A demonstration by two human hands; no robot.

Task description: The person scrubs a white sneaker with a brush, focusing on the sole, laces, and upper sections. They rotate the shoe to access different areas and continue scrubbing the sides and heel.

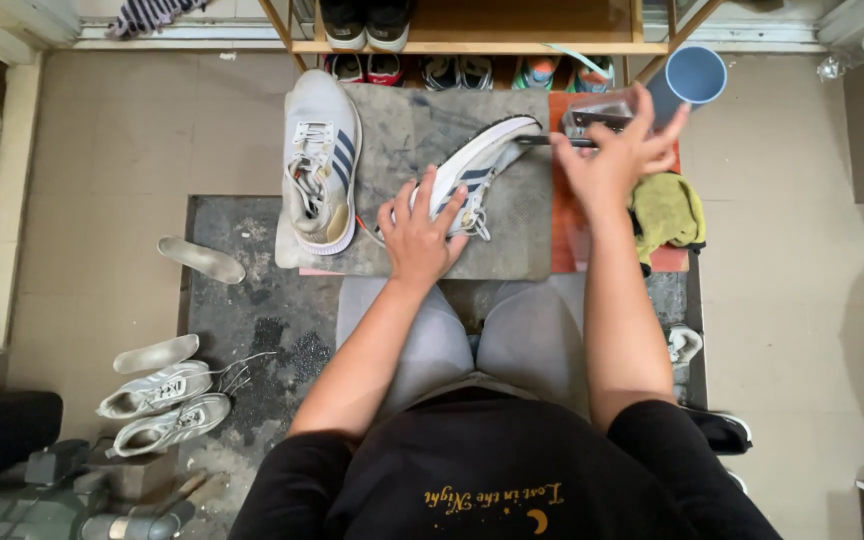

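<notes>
The right hand (617, 150) hides most of its dark tool (552, 141).

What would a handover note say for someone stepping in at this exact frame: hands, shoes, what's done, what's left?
Left hand: holding the tilted white sneaker on the grey mat.
Right hand: grip closed on a thin dark tool, tip at that sneaker's toe.
Second sneaker lies flat on the mat's left side, untouched.
Yellow cloth and blue cup sit to the right.
Two loose insoles lie on the floor.
Done: not clear from this view. Left: cannot tell.
</notes>
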